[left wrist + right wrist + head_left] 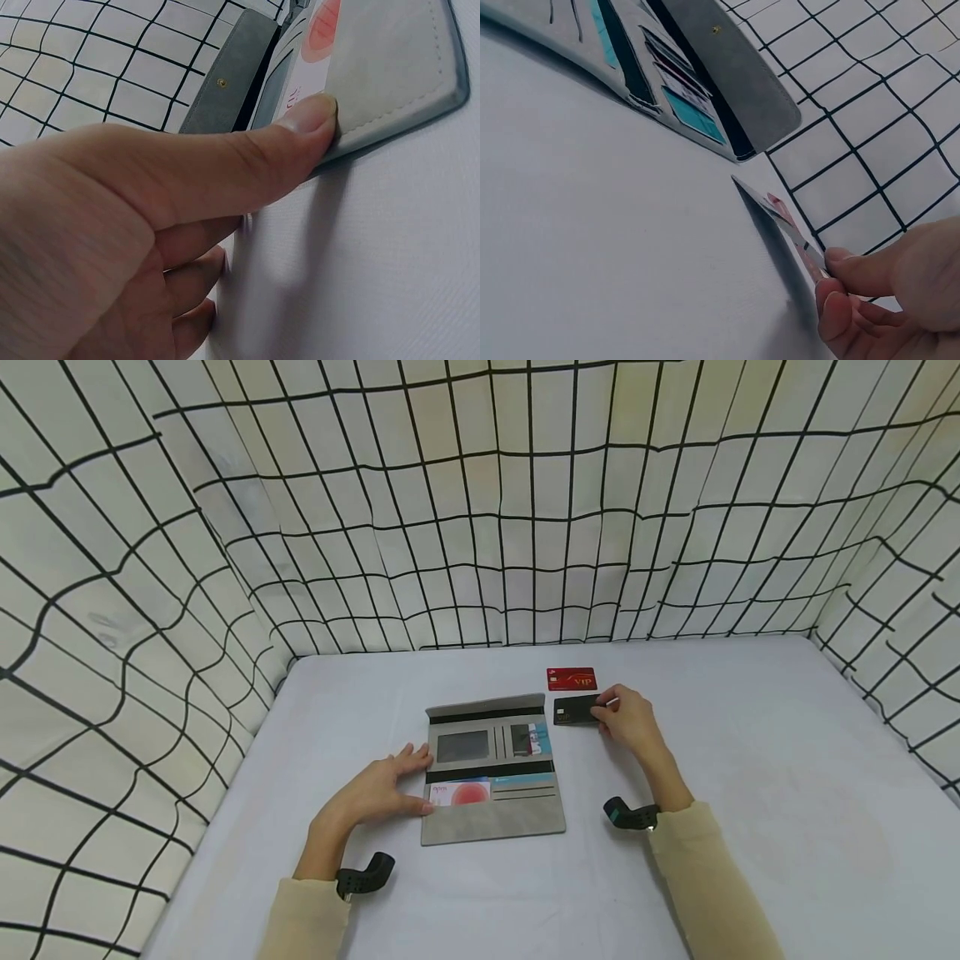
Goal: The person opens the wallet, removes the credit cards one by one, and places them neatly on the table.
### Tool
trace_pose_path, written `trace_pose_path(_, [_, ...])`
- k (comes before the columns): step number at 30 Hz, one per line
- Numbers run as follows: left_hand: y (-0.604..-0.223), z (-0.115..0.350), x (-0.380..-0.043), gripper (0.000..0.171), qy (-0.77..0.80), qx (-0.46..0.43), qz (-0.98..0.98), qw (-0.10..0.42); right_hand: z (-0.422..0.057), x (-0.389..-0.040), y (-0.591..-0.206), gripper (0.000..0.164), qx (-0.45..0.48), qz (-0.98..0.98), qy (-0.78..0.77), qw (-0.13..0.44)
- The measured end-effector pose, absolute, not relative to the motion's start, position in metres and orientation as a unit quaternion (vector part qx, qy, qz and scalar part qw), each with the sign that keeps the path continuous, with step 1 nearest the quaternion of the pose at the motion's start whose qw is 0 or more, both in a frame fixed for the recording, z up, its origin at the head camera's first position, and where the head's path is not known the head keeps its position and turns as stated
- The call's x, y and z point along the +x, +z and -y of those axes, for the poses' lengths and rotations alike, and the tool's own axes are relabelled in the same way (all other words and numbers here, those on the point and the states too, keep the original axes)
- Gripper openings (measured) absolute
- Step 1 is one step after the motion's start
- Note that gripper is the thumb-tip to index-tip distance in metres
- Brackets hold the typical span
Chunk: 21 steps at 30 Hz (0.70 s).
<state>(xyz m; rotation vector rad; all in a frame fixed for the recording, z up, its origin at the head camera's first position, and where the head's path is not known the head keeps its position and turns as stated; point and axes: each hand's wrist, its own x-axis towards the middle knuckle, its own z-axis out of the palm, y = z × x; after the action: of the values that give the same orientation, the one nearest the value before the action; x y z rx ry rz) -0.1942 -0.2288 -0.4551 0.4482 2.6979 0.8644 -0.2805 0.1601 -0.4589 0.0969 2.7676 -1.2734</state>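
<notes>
Nearest, below the wallet: tan sleeves (303, 920), with a black wrist device (366, 875) on the left arm and another (632, 816) on the right. Left hand (381, 789) lies along the wallet's left side, fingers spread and extended, thumb resting on the edge, gripping nothing. Wallet (487, 822) itself lies unfolded flat on the white surface (795, 793); a pink-and-white card (460, 792) sits in its lower left pocket, a blue card (522, 779) beside that, more cards (538, 739) in its upper right slots, a window panel (463, 746) upper left. Right hand (628, 718), right of the wallet's upper part, pinches a black card (572, 710) by the end farther from the wallet. Right wrist view shows this card tilted; cannot tell whether its free end touches the surface. Just beyond it, also right of the wallet, a red card (572, 678) lies apart from the wallet. Grid-patterned cloth (517, 543) rises behind everything. Risks, my judgement: the grip takes in only one end, so a knock on the free end could twist the black card loose; a low sweep could nudge the red card; light thumb pressure could let the wallet skid if pushed.
</notes>
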Motion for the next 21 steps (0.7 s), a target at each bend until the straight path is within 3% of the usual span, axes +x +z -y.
trace_pose_path(8, [-0.455,0.229,-0.193,0.082,0.302,0.149,-0.931,0.139,-0.157,-0.278,-0.462,0.04,0.021,-0.92,-0.39,0.034])
trace_pose_path(21, [-0.454,0.228,-0.194,0.082,0.295,0.141,-0.935,0.141,-0.151,-0.277,-0.474,0.034,-0.004,-0.931,-0.364,-0.033])
